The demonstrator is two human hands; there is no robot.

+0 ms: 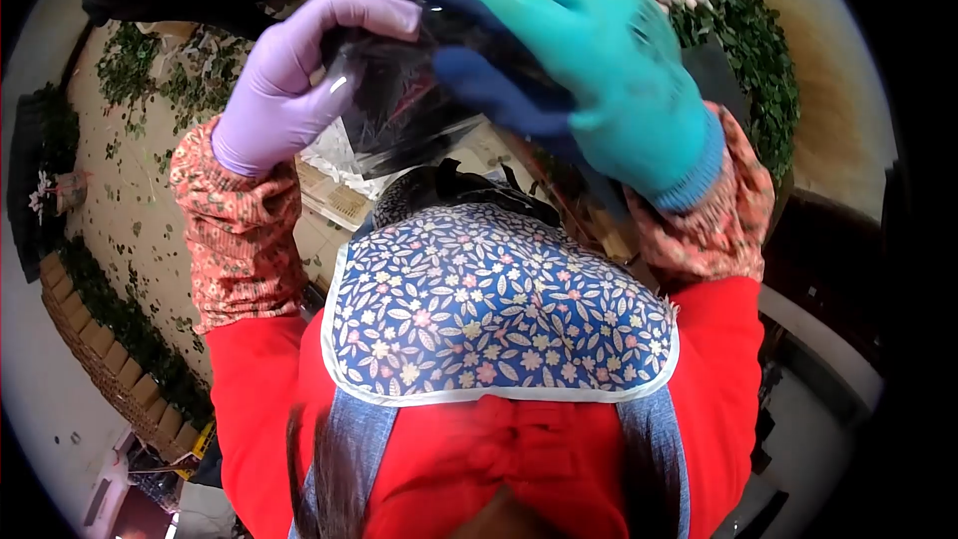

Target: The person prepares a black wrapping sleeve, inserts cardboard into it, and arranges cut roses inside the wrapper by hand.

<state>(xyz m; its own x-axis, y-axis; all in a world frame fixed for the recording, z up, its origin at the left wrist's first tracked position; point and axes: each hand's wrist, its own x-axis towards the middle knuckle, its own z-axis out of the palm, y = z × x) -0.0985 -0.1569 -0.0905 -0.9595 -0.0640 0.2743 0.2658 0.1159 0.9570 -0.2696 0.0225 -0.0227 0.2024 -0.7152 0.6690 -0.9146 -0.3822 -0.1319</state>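
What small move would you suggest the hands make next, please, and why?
I would probably hold the left hand steady and gently smooth the shiny dark plastic with the right hand, because it looks creased and sits between both hands.

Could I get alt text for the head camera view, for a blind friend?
A person's lilac-gloved left hand and teal-and-navy-gloved right hand hold dark, shiny plastic film between them. Below is the wearer's blue floral apron over red clothing; green leaves litter the floor at left, and a leafy bunch with white tips shows at upper right.
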